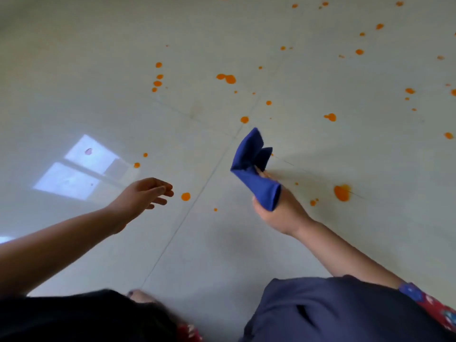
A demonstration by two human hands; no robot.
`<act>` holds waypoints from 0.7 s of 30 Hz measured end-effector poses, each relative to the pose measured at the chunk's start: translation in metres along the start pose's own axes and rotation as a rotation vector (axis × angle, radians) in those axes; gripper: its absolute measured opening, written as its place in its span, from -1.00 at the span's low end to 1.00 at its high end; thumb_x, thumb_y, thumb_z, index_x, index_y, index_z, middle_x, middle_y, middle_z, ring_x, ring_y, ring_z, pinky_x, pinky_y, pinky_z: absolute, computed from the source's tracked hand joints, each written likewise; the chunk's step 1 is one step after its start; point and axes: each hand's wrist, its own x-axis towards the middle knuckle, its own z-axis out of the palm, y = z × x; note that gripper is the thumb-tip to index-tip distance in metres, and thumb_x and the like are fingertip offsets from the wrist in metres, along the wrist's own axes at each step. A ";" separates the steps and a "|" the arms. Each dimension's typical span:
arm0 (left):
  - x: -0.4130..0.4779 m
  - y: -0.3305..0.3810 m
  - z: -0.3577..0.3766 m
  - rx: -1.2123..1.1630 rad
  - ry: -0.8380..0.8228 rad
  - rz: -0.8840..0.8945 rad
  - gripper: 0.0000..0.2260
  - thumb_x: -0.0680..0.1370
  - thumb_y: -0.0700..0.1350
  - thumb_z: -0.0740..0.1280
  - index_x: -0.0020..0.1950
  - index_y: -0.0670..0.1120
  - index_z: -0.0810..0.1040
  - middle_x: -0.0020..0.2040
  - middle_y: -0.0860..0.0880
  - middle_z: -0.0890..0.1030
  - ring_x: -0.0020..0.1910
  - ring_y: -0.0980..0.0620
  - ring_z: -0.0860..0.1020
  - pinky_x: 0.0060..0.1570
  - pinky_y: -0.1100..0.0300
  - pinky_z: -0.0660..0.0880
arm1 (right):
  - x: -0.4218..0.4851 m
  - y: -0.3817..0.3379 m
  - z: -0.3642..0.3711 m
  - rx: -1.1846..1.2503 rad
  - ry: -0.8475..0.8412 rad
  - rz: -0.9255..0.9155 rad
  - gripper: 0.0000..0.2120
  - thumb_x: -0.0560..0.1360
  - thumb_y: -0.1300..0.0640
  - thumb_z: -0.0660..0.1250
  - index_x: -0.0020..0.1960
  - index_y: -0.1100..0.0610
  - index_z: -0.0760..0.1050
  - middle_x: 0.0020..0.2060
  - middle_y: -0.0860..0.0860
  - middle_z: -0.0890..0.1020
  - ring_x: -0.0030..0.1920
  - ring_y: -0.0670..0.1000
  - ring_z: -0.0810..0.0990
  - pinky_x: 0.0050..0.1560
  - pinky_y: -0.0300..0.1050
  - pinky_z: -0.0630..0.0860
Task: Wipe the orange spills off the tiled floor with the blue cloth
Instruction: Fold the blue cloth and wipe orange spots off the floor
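My right hand (281, 211) grips a folded blue cloth (254, 169), held up above the floor with its loose end pointing away from me. My left hand (145, 196) hovers empty over the floor, fingers apart and slightly curled. Several orange spills dot the pale tiled floor (98, 70). A large blot (342, 192) lies just right of the cloth hand. A round drop (185, 196) sits beside my left fingertips. A double blot (227, 78) lies farther ahead, with more drops scattered toward the far right.
A bright window reflection (81, 166) shines on the tile at the left. Thin grout lines (197, 193) cross between my hands. My knees in dark trousers (345, 314) fill the bottom edge, with a toe (138, 294) showing.
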 end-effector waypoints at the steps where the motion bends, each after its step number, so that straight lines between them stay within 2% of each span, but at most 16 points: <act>1: 0.002 -0.006 -0.006 0.043 -0.001 0.008 -0.83 0.64 -0.16 0.20 0.11 -0.08 0.58 0.04 0.03 0.66 0.05 -0.01 0.61 0.02 0.16 0.44 | 0.001 0.005 0.008 -0.143 -0.115 -0.149 -0.37 0.47 0.20 0.27 0.48 -0.07 0.19 0.36 -0.11 0.39 0.39 -0.11 0.29 0.42 -0.26 0.15; 2: 0.005 -0.012 -0.013 0.079 0.008 0.017 -0.83 0.63 -0.15 0.21 0.11 -0.07 0.58 0.04 0.04 0.66 0.05 -0.02 0.61 -0.03 0.18 0.44 | 0.002 0.011 0.017 -0.306 -0.243 -0.242 -0.26 0.46 0.07 0.26 0.56 -0.13 0.01 0.49 -0.06 0.23 0.53 -0.01 0.09 0.52 -0.17 -0.01; 4: 0.012 -0.029 -0.025 0.068 0.083 -0.001 -0.84 0.62 -0.15 0.22 0.10 -0.07 0.58 0.03 0.03 0.66 0.06 -0.02 0.61 -0.09 0.21 0.43 | -0.003 0.019 0.037 -0.661 -0.552 -0.324 -0.12 0.42 -0.26 0.18 0.55 -0.18 -0.28 0.58 -0.03 -0.12 0.56 0.12 -0.25 0.54 0.05 -0.23; 6: 0.022 -0.042 -0.017 0.080 0.153 0.013 -0.85 0.61 -0.13 0.24 0.10 -0.05 0.59 0.06 0.01 0.65 0.05 -0.01 0.59 -0.09 0.18 0.43 | -0.013 0.032 0.036 -0.785 -0.714 -0.290 -0.11 0.42 -0.41 0.10 0.50 -0.23 -0.39 0.53 -0.07 -0.33 0.51 0.14 -0.41 0.49 0.12 -0.36; 7: 0.027 -0.052 -0.014 0.098 0.199 0.010 -0.85 0.60 -0.12 0.26 0.10 -0.04 0.59 0.08 0.00 0.65 0.05 0.00 0.59 -0.09 0.17 0.43 | -0.009 0.032 0.031 -0.779 -0.727 -0.259 -0.16 0.45 -0.41 0.06 0.49 -0.24 -0.39 0.52 -0.11 -0.35 0.51 0.12 -0.42 0.50 0.12 -0.33; 10: 0.042 -0.083 -0.004 0.130 0.285 0.057 -0.84 0.59 -0.10 0.28 0.14 -0.01 0.58 0.14 0.02 0.62 0.06 0.06 0.57 -0.04 0.18 0.44 | 0.025 0.021 0.016 -0.787 -0.652 -0.253 -0.32 0.42 -0.37 -0.23 0.49 -0.29 -0.34 0.51 -0.23 -0.32 0.52 0.04 -0.36 0.53 0.14 -0.20; 13: 0.058 -0.105 -0.003 0.169 0.413 0.144 -0.80 0.60 -0.08 0.26 0.21 0.01 0.54 0.23 0.04 0.56 0.17 0.05 0.52 0.05 0.15 0.43 | 0.055 0.011 0.027 -0.834 -0.609 -0.304 -0.38 0.42 -0.32 -0.33 0.48 -0.36 -0.28 0.50 -0.27 -0.34 0.50 0.05 -0.37 0.47 0.06 -0.27; 15: 0.067 -0.122 -0.008 0.207 0.495 0.193 -0.78 0.60 -0.09 0.24 0.24 -0.01 0.52 0.26 0.03 0.53 0.23 0.01 0.49 0.11 0.13 0.41 | 0.062 0.010 0.060 -0.813 -0.591 -0.317 -0.42 0.48 -0.33 -0.27 0.49 -0.37 -0.21 0.52 -0.25 -0.30 0.52 0.11 -0.34 0.45 0.15 -0.22; 18: 0.077 -0.148 -0.017 0.246 0.576 0.268 -0.75 0.58 -0.15 0.25 0.26 -0.07 0.52 0.34 -0.01 0.50 0.32 -0.04 0.44 0.27 0.08 0.37 | 0.048 0.025 0.122 -0.835 -0.535 -0.183 -0.39 0.52 -0.38 -0.08 0.53 -0.30 -0.10 0.57 -0.15 -0.15 0.56 0.21 -0.17 0.40 0.48 -0.04; 19: 0.081 -0.157 -0.021 0.253 0.597 0.282 -0.74 0.58 -0.17 0.26 0.27 -0.08 0.51 0.37 -0.02 0.48 0.35 -0.04 0.42 0.32 0.06 0.35 | 0.042 0.030 0.141 -0.865 -0.458 -0.147 -0.37 0.53 -0.37 -0.05 0.55 -0.26 -0.06 0.58 -0.10 -0.08 0.56 0.21 -0.10 0.37 0.51 0.03; 21: 0.088 -0.173 -0.027 0.254 0.646 0.280 -0.70 0.57 -0.19 0.25 0.31 -0.09 0.49 0.43 -0.03 0.43 0.39 -0.04 0.39 0.38 0.04 0.31 | 0.038 0.031 0.174 -0.861 -0.347 -0.159 -0.40 0.57 -0.28 -0.02 0.56 -0.17 0.00 0.58 -0.04 0.04 0.56 0.17 0.03 0.40 0.44 0.05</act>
